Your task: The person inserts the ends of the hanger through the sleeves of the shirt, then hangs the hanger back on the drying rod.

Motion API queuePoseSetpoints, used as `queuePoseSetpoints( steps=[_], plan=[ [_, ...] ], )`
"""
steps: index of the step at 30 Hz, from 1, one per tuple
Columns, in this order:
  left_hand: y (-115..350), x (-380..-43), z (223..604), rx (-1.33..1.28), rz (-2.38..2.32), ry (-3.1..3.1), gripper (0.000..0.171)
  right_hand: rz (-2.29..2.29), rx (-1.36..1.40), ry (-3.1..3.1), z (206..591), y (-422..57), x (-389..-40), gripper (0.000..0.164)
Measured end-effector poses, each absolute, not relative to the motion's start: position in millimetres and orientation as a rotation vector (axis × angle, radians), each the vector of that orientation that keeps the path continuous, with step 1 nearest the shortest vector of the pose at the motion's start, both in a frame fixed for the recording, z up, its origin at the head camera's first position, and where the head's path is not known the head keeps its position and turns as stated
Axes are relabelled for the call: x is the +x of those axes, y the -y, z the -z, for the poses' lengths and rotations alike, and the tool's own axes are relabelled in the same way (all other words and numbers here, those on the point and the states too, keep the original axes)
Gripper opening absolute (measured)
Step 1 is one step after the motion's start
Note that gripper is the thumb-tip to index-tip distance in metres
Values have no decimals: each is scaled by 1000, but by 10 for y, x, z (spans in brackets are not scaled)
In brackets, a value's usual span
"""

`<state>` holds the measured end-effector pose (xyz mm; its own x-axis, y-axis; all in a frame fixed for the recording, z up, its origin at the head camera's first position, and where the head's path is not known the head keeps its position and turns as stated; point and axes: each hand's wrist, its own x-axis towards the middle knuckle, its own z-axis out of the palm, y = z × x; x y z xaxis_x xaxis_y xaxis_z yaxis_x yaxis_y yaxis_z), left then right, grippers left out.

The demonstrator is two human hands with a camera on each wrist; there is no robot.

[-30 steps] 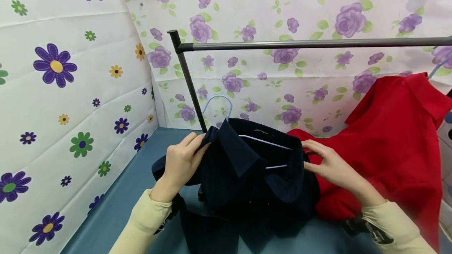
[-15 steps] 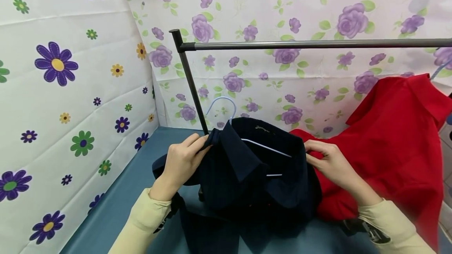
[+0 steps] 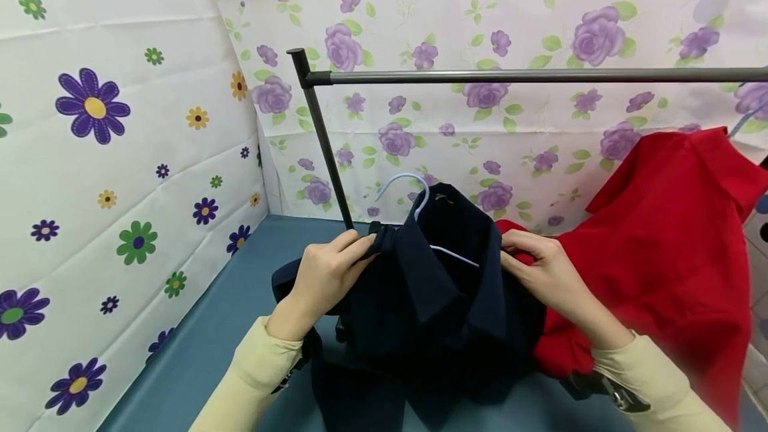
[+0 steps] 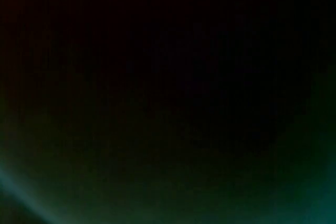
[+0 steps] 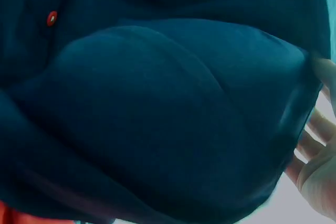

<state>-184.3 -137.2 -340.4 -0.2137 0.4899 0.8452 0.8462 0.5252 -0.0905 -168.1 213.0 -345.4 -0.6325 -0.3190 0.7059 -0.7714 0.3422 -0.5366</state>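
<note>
A navy collared shirt [image 3: 408, 339] is held up in front of me, its collar standing. A pale blue hanger [image 3: 455, 256] sits inside it, the hook [image 3: 408, 177] rising out of the neck opening. With thumb and fingers my left hand [image 3: 324, 279] pinches the shirt's left shoulder. My right hand [image 3: 546, 272] grips the opposite shoulder just beside the collar. In the right wrist view the navy cloth [image 5: 157, 119] fills most of the picture, with a red button [image 5: 51, 18] at its upper left and my right hand [image 5: 317, 166] at its edge. The left wrist view is almost black.
Behind the shirt stands a dark metal clothes rack, with a horizontal rail [image 3: 528, 76] and a side post [image 3: 327, 152]. A red shirt [image 3: 672, 259] hangs at the right on a blue hanger. Blue-grey cloth [image 3: 204, 325] covers the table. Flowered sheets [image 3: 150, 172] form the walls.
Both hands have come closer together, the left moving right and the right moving left. The collar opening has narrowed, and the hanger's hook has shifted right and slightly down.
</note>
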Motion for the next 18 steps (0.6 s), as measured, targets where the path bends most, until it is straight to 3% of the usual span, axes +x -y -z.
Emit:
queuePoseSetpoints(
  steps=[8, 14, 18],
  plan=[
    [1265, -1835, 3397, -1191, 535, 1892, 25, -1249, 1012, 2120, 3393, -1993, -1693, 28],
    [1246, -1875, 3462, -1171, 764, 1912, 9, -1095, 1073, 2169, 3326, -1916, -1679, 30],
    [1264, -1905, 3533, -1146, 918, 1890, 12, -878, 1012, 2284, 3231, -1939, -1615, 27]
  ],
)
